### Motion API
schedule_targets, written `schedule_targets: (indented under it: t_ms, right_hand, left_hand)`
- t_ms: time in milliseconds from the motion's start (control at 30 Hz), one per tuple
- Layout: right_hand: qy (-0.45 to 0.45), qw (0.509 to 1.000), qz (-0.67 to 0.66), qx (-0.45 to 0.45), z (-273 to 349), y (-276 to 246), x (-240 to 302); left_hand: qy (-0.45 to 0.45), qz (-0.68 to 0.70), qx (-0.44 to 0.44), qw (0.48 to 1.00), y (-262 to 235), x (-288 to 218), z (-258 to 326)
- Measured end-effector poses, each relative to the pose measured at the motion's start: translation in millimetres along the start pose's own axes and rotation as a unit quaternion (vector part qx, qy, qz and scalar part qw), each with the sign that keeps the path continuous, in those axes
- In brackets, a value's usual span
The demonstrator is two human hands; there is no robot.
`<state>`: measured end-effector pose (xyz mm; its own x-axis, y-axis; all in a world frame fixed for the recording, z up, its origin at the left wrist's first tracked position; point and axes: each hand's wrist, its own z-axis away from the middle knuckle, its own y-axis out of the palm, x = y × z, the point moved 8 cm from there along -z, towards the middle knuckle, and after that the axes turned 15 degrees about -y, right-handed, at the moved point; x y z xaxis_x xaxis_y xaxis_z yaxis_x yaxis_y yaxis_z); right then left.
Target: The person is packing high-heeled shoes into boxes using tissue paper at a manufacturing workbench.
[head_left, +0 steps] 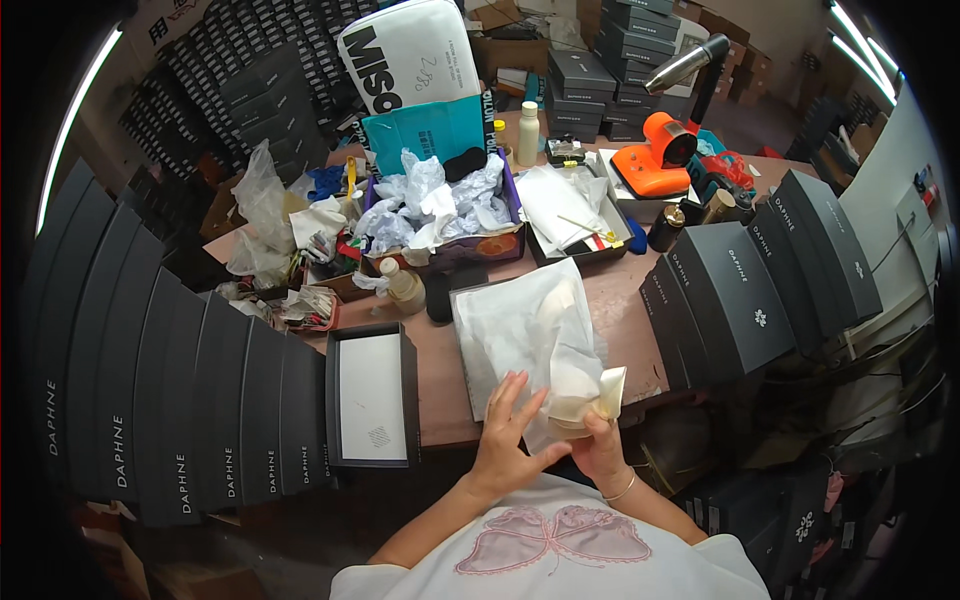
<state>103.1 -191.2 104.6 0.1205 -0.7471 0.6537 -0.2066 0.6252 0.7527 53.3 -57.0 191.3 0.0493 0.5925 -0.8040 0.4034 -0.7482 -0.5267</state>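
Note:
Near the table's front edge my right hand [600,452] grips a cream shoe [573,408], its pale block heel [613,388] sticking out above my thumb. Thin white tissue paper [552,330] lies over and around the shoe's far part, so its outline is partly hidden. My left hand [502,448] is beside the shoe, fingers spread, close to the tissue and not wrapped round anything. Beneath and beyond them is a sheet of white paper [480,325] on the pinkish table [620,310].
Left of the paper stands an open dark shoe box [372,400] with a white inside. Stacked dark boxes line the left [210,400] and right [735,290]. Farther back are a box of crumpled tissue [430,205], bottles [403,287] and an orange device [655,155].

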Motion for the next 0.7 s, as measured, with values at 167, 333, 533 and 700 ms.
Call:
schedule_targets:
  t_ms: [167,333,533,700]
  right_hand:
    - [-0.06,0.997,0.022,0.041,1.0,-2.9,-14.3]
    - [-0.289,0.686,0.629,0.223,-1.8,-20.1,-34.6]
    - [-0.054,0.984,0.169,-0.013,-13.8,-30.4,-17.1]
    - [-0.098,0.915,0.383,0.088,-15.1,-47.0,-35.1]
  left_hand:
    - [0.059,0.045,-0.071,0.995,-0.7,3.1,-0.3]
    - [0.129,0.062,-0.017,0.99,21.2,-14.2,7.5]
    - [0.102,0.12,-0.006,0.987,19.6,1.5,8.4]
    - [0.1,0.127,0.027,0.986,23.3,-10.4,3.6]
